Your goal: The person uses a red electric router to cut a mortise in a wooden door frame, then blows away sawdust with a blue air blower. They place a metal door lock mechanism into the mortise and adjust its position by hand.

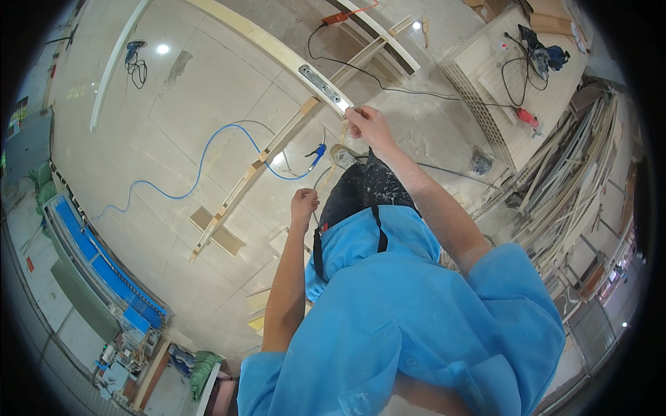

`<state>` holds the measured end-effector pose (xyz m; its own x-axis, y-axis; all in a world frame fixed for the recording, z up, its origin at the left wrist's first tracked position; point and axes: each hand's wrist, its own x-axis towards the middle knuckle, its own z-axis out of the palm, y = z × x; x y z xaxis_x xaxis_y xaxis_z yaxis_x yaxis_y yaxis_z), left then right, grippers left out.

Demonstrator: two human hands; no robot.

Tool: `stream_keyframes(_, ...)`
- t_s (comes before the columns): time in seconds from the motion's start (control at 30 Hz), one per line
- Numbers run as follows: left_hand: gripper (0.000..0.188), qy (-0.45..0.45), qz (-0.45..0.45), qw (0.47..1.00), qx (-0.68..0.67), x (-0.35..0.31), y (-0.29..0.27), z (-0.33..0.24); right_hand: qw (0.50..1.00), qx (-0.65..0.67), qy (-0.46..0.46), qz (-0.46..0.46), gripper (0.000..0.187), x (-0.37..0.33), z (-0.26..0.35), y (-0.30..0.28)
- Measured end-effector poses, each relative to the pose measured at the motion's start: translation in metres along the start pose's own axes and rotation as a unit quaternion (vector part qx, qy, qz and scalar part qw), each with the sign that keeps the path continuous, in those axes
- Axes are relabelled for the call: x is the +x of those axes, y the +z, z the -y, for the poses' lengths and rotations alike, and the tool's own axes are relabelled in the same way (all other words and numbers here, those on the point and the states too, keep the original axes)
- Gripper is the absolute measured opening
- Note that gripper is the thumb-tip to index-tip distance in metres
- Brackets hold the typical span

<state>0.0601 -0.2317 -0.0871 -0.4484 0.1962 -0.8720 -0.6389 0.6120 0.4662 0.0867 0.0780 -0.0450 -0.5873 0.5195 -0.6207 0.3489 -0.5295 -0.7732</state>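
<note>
My right hand (369,130) pinches the near end of a long pale board (255,36), with the thumb and fingers at its tip. A grey metal fitting with a long slot (319,84) is set into the board's face close to that hand. My left hand (304,206) hangs in front of my body with its fingers curled in; what they hold, if anything, is hidden. A dark hose passes close by it. Beyond the left hand, a blue air blow gun (317,155) on a blue hose (200,170) lies below the board.
A wooden rail support (239,188) crosses the floor ahead. On the right, a pale slatted table (479,90) carries a circular saw (544,59); stacked strips (555,173) lean behind it. A drill (134,50) lies far left, and a blue-topped machine (87,243) stands at left.
</note>
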Motion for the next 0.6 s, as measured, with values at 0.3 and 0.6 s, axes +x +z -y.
stream_keyframes(0.3, 0.034, 0.002, -0.001, 1.0, -0.001, 0.0, 0.005, -0.001, 0.998, 0.051, -0.007, 0.036, 0.03, -0.001, 0.002, 0.0)
stream_keyframes(0.6, 0.034, -0.001, -0.001, 1.0, 0.002, -0.005, 0.007, -0.012, 0.988, -0.131, 0.022, 0.083, 0.036, -0.009, -0.01, -0.026)
